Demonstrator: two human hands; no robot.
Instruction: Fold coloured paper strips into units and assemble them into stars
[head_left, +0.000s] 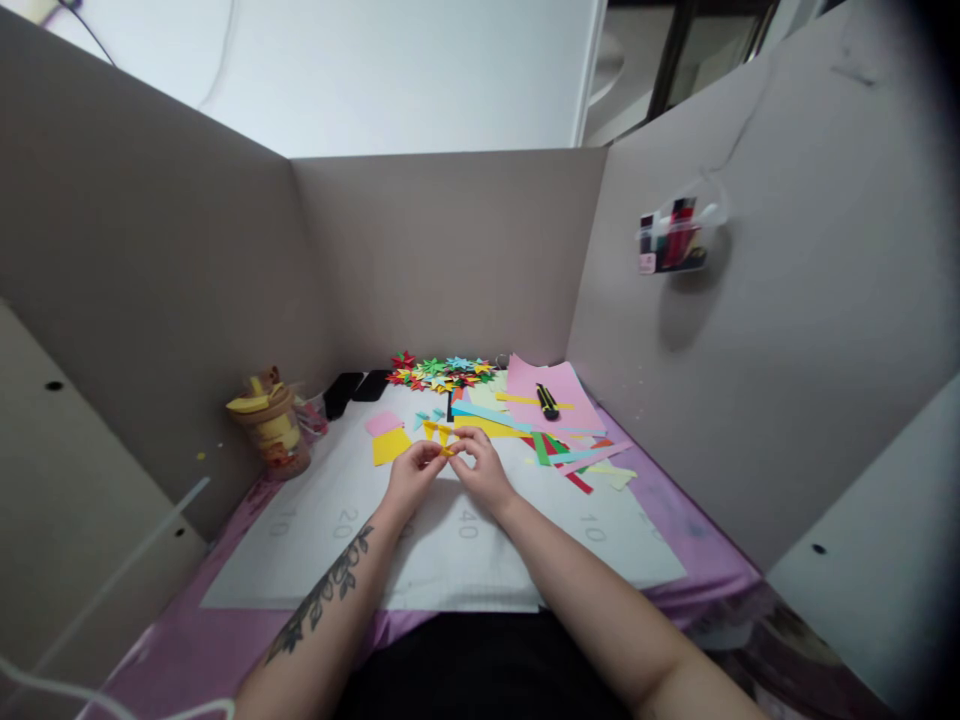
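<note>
My left hand (412,476) and my right hand (481,468) meet over the white cutting mat (450,560). Both pinch a small folded yellow paper piece (447,449) between their fingertips. Just beyond the hands lie a yellow paper square (391,446), a pink paper square (384,423) and loose yellow and blue strips (487,420). A pile of small folded paper stars (441,372) in several colours sits at the back of the mat.
A pink sheet (551,395) with a black and yellow utility knife (547,401) lies at the right. Coloured strips (577,458) spread beside it. A jar (271,428) stands at the left. Cardboard walls surround the desk; a clear holder (675,240) hangs on the right wall.
</note>
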